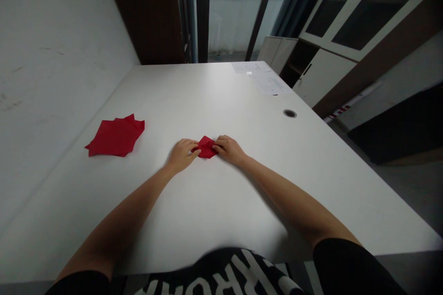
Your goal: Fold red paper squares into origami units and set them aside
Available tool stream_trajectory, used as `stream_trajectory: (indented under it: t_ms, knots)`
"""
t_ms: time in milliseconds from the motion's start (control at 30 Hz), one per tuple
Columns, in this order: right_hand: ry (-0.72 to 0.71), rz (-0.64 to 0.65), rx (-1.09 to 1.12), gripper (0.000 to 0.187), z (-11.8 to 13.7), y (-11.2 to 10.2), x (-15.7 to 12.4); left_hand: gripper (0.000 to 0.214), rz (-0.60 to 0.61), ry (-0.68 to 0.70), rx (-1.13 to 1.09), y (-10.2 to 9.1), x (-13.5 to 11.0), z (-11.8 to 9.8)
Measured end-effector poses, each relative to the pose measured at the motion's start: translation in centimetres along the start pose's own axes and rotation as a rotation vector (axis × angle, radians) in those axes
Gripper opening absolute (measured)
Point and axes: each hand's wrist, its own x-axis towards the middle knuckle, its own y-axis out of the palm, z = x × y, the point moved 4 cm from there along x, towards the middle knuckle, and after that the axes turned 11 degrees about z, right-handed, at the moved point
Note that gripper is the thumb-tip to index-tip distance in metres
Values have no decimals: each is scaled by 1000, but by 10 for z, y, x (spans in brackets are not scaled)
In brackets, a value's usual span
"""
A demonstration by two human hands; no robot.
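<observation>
A small folded piece of red paper (206, 147) lies on the white table between my two hands. My left hand (182, 154) pinches its left side between thumb and fingers. On the opposite side my right hand (229, 148) grips the right edge, with the fingers bent over it. The edges under my fingertips are hidden. Farther left, apart from both hands, rests a loose stack of red paper sheets (116, 136) with corners sticking out at different angles.
The white table (214, 212) meets a pale wall (51, 55) on the left. Printed white sheets (266, 80) lie at its far right corner, near a round cable hole (290, 113). White cabinets (323, 76) stand beyond the right edge.
</observation>
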Motion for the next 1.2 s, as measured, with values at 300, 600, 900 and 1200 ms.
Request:
stream_trajectory:
  t_ms: [300, 600, 900, 1200]
  knots:
    - [115, -23, 65, 29, -4, 5, 4, 21, 27, -21, 24, 0, 1, -4]
    - [240, -74, -135, 21, -2, 4, 2, 43, 48, -37, 80, 2, 0, -10]
    - [278, -56, -274, 23, 2, 1, -1, 57, 222, 77, 215, 18, -2, -16]
    - [351, -50, -236, 24, 13, -1, -5, 26, 103, 3, 193, 8, 1, -22]
